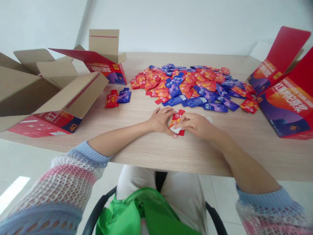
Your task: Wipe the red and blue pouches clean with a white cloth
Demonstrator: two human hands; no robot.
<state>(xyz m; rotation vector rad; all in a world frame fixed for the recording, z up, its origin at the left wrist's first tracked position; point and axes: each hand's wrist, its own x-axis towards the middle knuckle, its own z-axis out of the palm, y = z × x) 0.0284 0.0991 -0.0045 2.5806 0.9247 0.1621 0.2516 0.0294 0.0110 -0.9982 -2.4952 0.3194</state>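
A red sachet [176,118] with an orange print lies flat on the wooden table in front of me. My left hand [161,121] rests beside it, fingers spread, with thumb and forefinger curved around its left side at the sachet's edges. Pinched in the fingers of my right hand [195,125] is a small white tissue [176,129], pressed against the lower part of the sachet. Another bit of white [209,119] shows behind my right hand; what it is I cannot make out.
A wide heap of red and blue sachets [188,83] spreads across the back. Left of it lie a red sachet [112,99] and a blue sachet [124,95]. Open cartons [56,119] stand at left, and red boxes [288,104] at right. The table's front edge [171,168] is near my lap.
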